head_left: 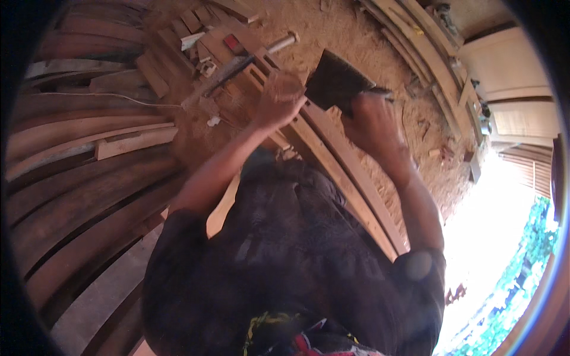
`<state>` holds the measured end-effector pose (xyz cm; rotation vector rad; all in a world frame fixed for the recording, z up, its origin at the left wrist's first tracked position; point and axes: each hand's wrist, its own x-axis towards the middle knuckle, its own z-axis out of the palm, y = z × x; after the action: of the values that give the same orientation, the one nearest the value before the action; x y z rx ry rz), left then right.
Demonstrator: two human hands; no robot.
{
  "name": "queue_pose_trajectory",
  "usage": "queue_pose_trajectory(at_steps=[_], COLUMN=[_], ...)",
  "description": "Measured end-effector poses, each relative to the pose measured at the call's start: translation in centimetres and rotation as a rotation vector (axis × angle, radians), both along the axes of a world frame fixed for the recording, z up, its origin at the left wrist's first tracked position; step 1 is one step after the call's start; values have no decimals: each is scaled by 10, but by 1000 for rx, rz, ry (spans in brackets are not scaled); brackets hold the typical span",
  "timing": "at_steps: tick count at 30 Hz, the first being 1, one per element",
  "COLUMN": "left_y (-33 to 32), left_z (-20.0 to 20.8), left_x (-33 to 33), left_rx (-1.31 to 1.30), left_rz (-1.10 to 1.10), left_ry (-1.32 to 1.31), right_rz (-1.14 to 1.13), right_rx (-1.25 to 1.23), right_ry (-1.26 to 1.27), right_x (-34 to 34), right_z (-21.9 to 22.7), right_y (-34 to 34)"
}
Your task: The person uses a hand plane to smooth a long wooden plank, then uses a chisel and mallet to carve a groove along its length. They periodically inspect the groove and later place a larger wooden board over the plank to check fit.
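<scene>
Sawdust floor (350,35) is lying beyond both hands, with curved planks (83,196) stacked well to the left of them. Both forearms are rising from the lower edge, elbows bent, hands raised at about the same height and a little apart. Right hand (375,121) is clenching into a fist around the handle of a hatchet (336,80); the dark blade is sticking up and to the left, ending just beside the left hand. Left hand (279,98) is curling loosely, blurred; whether it is gripping anything cannot be told. Long wooden strips (350,178) are running diagonally beneath and between the two hands, passing under the right forearm. Metal pipe (279,43) is lying on scrap boards just past the left hand. Thin white cord (133,101) is trailing over the planks farther left.
</scene>
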<state>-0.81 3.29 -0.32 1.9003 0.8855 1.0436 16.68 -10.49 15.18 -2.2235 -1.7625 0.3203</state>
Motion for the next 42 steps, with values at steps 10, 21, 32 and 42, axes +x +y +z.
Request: queue_pose_trajectory(at_steps=[10,21,32,42], left_y=[-19,11,-15,36], left_z=[19,5,28,112], left_x=[11,7,9,-12], left_rx=[407,510,186,-389], left_rz=[-153,-111,-238,-138], left_ry=[142,262,134,-435], right_rz=[-196,5,124,-472], right_rx=[479,248,69,203], right_ry=[215,122,58,923], right_x=[-33,-14,-13,-18], right_z=[89,70,17,-9], right_y=[-18,13,-13,-67])
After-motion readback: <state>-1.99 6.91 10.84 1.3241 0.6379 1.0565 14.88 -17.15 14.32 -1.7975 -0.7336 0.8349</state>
